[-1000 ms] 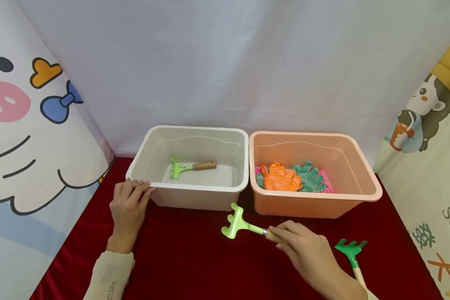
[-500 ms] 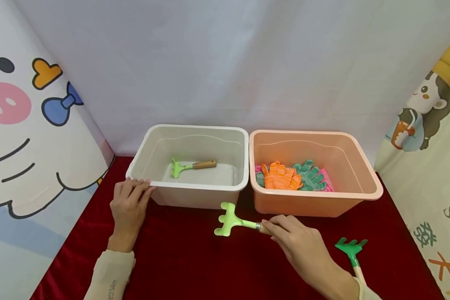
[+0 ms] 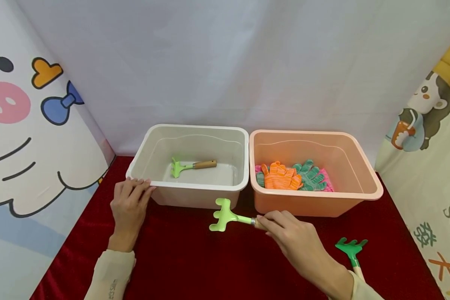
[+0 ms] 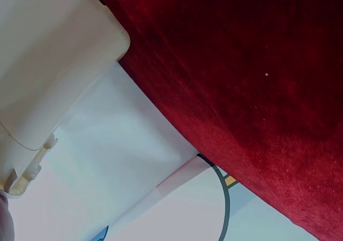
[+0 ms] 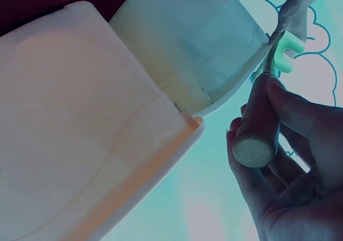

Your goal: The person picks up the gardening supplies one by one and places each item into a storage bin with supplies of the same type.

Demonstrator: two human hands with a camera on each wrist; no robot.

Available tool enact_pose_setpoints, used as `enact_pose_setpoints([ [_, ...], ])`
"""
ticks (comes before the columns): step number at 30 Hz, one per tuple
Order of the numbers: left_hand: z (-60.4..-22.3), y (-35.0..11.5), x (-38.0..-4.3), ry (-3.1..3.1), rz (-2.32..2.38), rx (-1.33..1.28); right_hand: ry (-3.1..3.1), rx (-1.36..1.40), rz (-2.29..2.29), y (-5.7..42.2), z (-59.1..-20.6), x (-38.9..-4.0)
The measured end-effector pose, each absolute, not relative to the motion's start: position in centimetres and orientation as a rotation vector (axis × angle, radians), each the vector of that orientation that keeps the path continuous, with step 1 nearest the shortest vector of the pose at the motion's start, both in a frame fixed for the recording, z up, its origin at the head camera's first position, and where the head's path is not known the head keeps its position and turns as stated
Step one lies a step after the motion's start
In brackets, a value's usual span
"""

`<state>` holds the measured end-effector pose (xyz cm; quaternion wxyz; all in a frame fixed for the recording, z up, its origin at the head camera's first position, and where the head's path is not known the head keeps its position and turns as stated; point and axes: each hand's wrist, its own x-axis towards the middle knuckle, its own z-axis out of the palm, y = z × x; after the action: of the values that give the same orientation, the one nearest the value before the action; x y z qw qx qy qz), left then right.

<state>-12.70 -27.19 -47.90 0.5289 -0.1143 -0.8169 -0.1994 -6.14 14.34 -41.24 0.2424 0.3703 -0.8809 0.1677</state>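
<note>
My right hand point(image 3: 296, 241) pinches the wooden handle of a light green hand rake point(image 3: 223, 216), held above the cloth in front of the white tub point(image 3: 195, 196). Its tines point left. In the right wrist view, thumb and fingers close round the handle point(image 5: 260, 118), whose butt end faces the camera. My left hand point(image 3: 129, 208) grips the near left corner of the white tub's rim; in the left wrist view only a sliver of finger point(image 4: 5, 225) shows beside the tub point(image 4: 59, 53). Inside that tub lies another light green hand rake point(image 3: 202, 165).
Right beside the white tub stands an orange tub point(image 3: 303, 205) holding orange point(image 3: 281, 177), green point(image 3: 309, 175) and pink gloves. A darker green hand rake point(image 3: 351, 252) lies on the red cloth point(image 3: 195, 266) at the right. Printed curtains point(image 3: 225, 62) enclose the back and sides.
My right hand has carried the hand rake left and slightly away from me, and the tines have turned a little. The left hand stays at the tub's corner.
</note>
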Motion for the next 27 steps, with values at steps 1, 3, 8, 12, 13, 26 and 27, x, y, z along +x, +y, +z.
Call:
enact_pose_setpoints([
  [1, -47.9, -27.2, -12.7, -1.952, -0.476, -0.272, -2.405, 1.015, 0.455, 14.2, -41.2, -6.2],
  [3, -47.9, -27.2, -12.7, -1.953, -0.476, -0.273, -2.402, 1.019, 0.447, 13.8, -41.0, -6.3],
  [8, -47.8, -27.2, -12.7, -1.955, -0.473, -0.276, -2.427, 1.028, 0.443, 13.1, -40.5, -6.7],
  [12, -47.8, -27.2, -12.7, -1.95, -0.47, -0.272, -2.419, 1.045, 0.486, 12.5, -40.1, -7.0],
  [13, -47.8, -27.2, -12.7, -1.949, -0.47, -0.27, -2.411, 1.051, 0.503, 12.3, -40.0, -7.1],
  [26, -47.8, -27.2, -12.7, -1.956, -0.458, -0.264, -2.382, 1.069, 0.604, 10.9, -39.1, -8.1],
  [27, -47.8, -27.2, -12.7, -1.956, -0.458, -0.264, -2.388, 1.068, 0.606, 10.9, -39.0, -8.2],
])
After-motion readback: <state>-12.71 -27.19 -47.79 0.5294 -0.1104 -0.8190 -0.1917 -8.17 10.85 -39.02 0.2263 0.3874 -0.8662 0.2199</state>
